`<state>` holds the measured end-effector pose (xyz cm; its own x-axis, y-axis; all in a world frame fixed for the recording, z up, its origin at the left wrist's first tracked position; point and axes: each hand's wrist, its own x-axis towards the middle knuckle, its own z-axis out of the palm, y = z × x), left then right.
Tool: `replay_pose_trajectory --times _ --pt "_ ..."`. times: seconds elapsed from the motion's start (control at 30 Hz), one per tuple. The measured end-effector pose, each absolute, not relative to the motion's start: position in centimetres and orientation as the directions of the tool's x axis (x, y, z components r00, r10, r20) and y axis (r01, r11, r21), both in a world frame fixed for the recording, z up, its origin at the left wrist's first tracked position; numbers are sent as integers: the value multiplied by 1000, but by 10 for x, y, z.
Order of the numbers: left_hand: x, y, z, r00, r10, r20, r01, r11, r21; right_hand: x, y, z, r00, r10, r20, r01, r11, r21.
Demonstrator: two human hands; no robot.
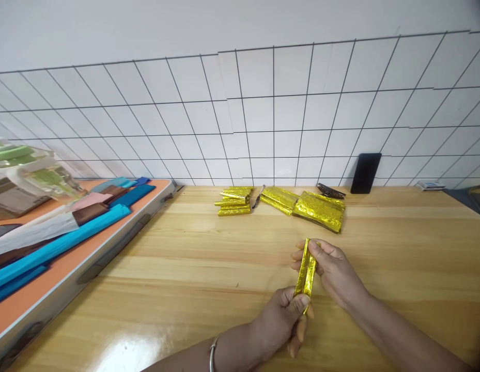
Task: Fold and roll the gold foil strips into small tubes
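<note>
A narrow strip of folded gold foil paper [306,271] is held upright above the table, with a crease running along its length. My left hand [280,320] grips its lower end, thumb on the front and fingers behind. At the upper end, my right hand [335,266] pinches it between the thumb and the fingers behind. Beyond my hands lie two flat stacks of gold foil sheets, a larger one [319,211] and a smaller one [279,199]. Farther left is a small pile of folded gold strips [234,201].
A pen [258,197] lies between the gold piles. Against the tiled wall stand a dark phone [366,173] and a dark hair clip-like object [330,191]. Left, an orange-topped board [108,243] bears blue, brown and white folded material, a cardboard box [15,199] and a green-lidded bottle [34,170].
</note>
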<state>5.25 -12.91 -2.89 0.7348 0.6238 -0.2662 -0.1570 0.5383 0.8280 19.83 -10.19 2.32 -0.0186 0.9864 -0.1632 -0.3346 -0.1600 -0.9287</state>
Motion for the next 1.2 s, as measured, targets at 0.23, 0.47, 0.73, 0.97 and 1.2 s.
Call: replay_pose_trajectory --times 0.23,0.47,0.73,0.97,1.2 --pt "54 -127 -39 781 601 -172 -268 570 776 201 -100 21 21 983 -181 -340 -163 -926" --pt "52 -126 -40 828 537 -162 -262 625 735 202 -100 22 20 987 -161 -322 -146 -935" --pt "53 -123 -39 850 510 -131 -295 666 685 198 -100 19 51 986 -157 -306 -134 -943" --pt "52 -119 -29 773 614 -159 -298 574 763 190 -104 19 73 976 -205 -328 -171 -929" --pt "53 -115 -22 771 615 -162 -309 585 750 184 -106 15 41 969 -242 -340 -214 -916"
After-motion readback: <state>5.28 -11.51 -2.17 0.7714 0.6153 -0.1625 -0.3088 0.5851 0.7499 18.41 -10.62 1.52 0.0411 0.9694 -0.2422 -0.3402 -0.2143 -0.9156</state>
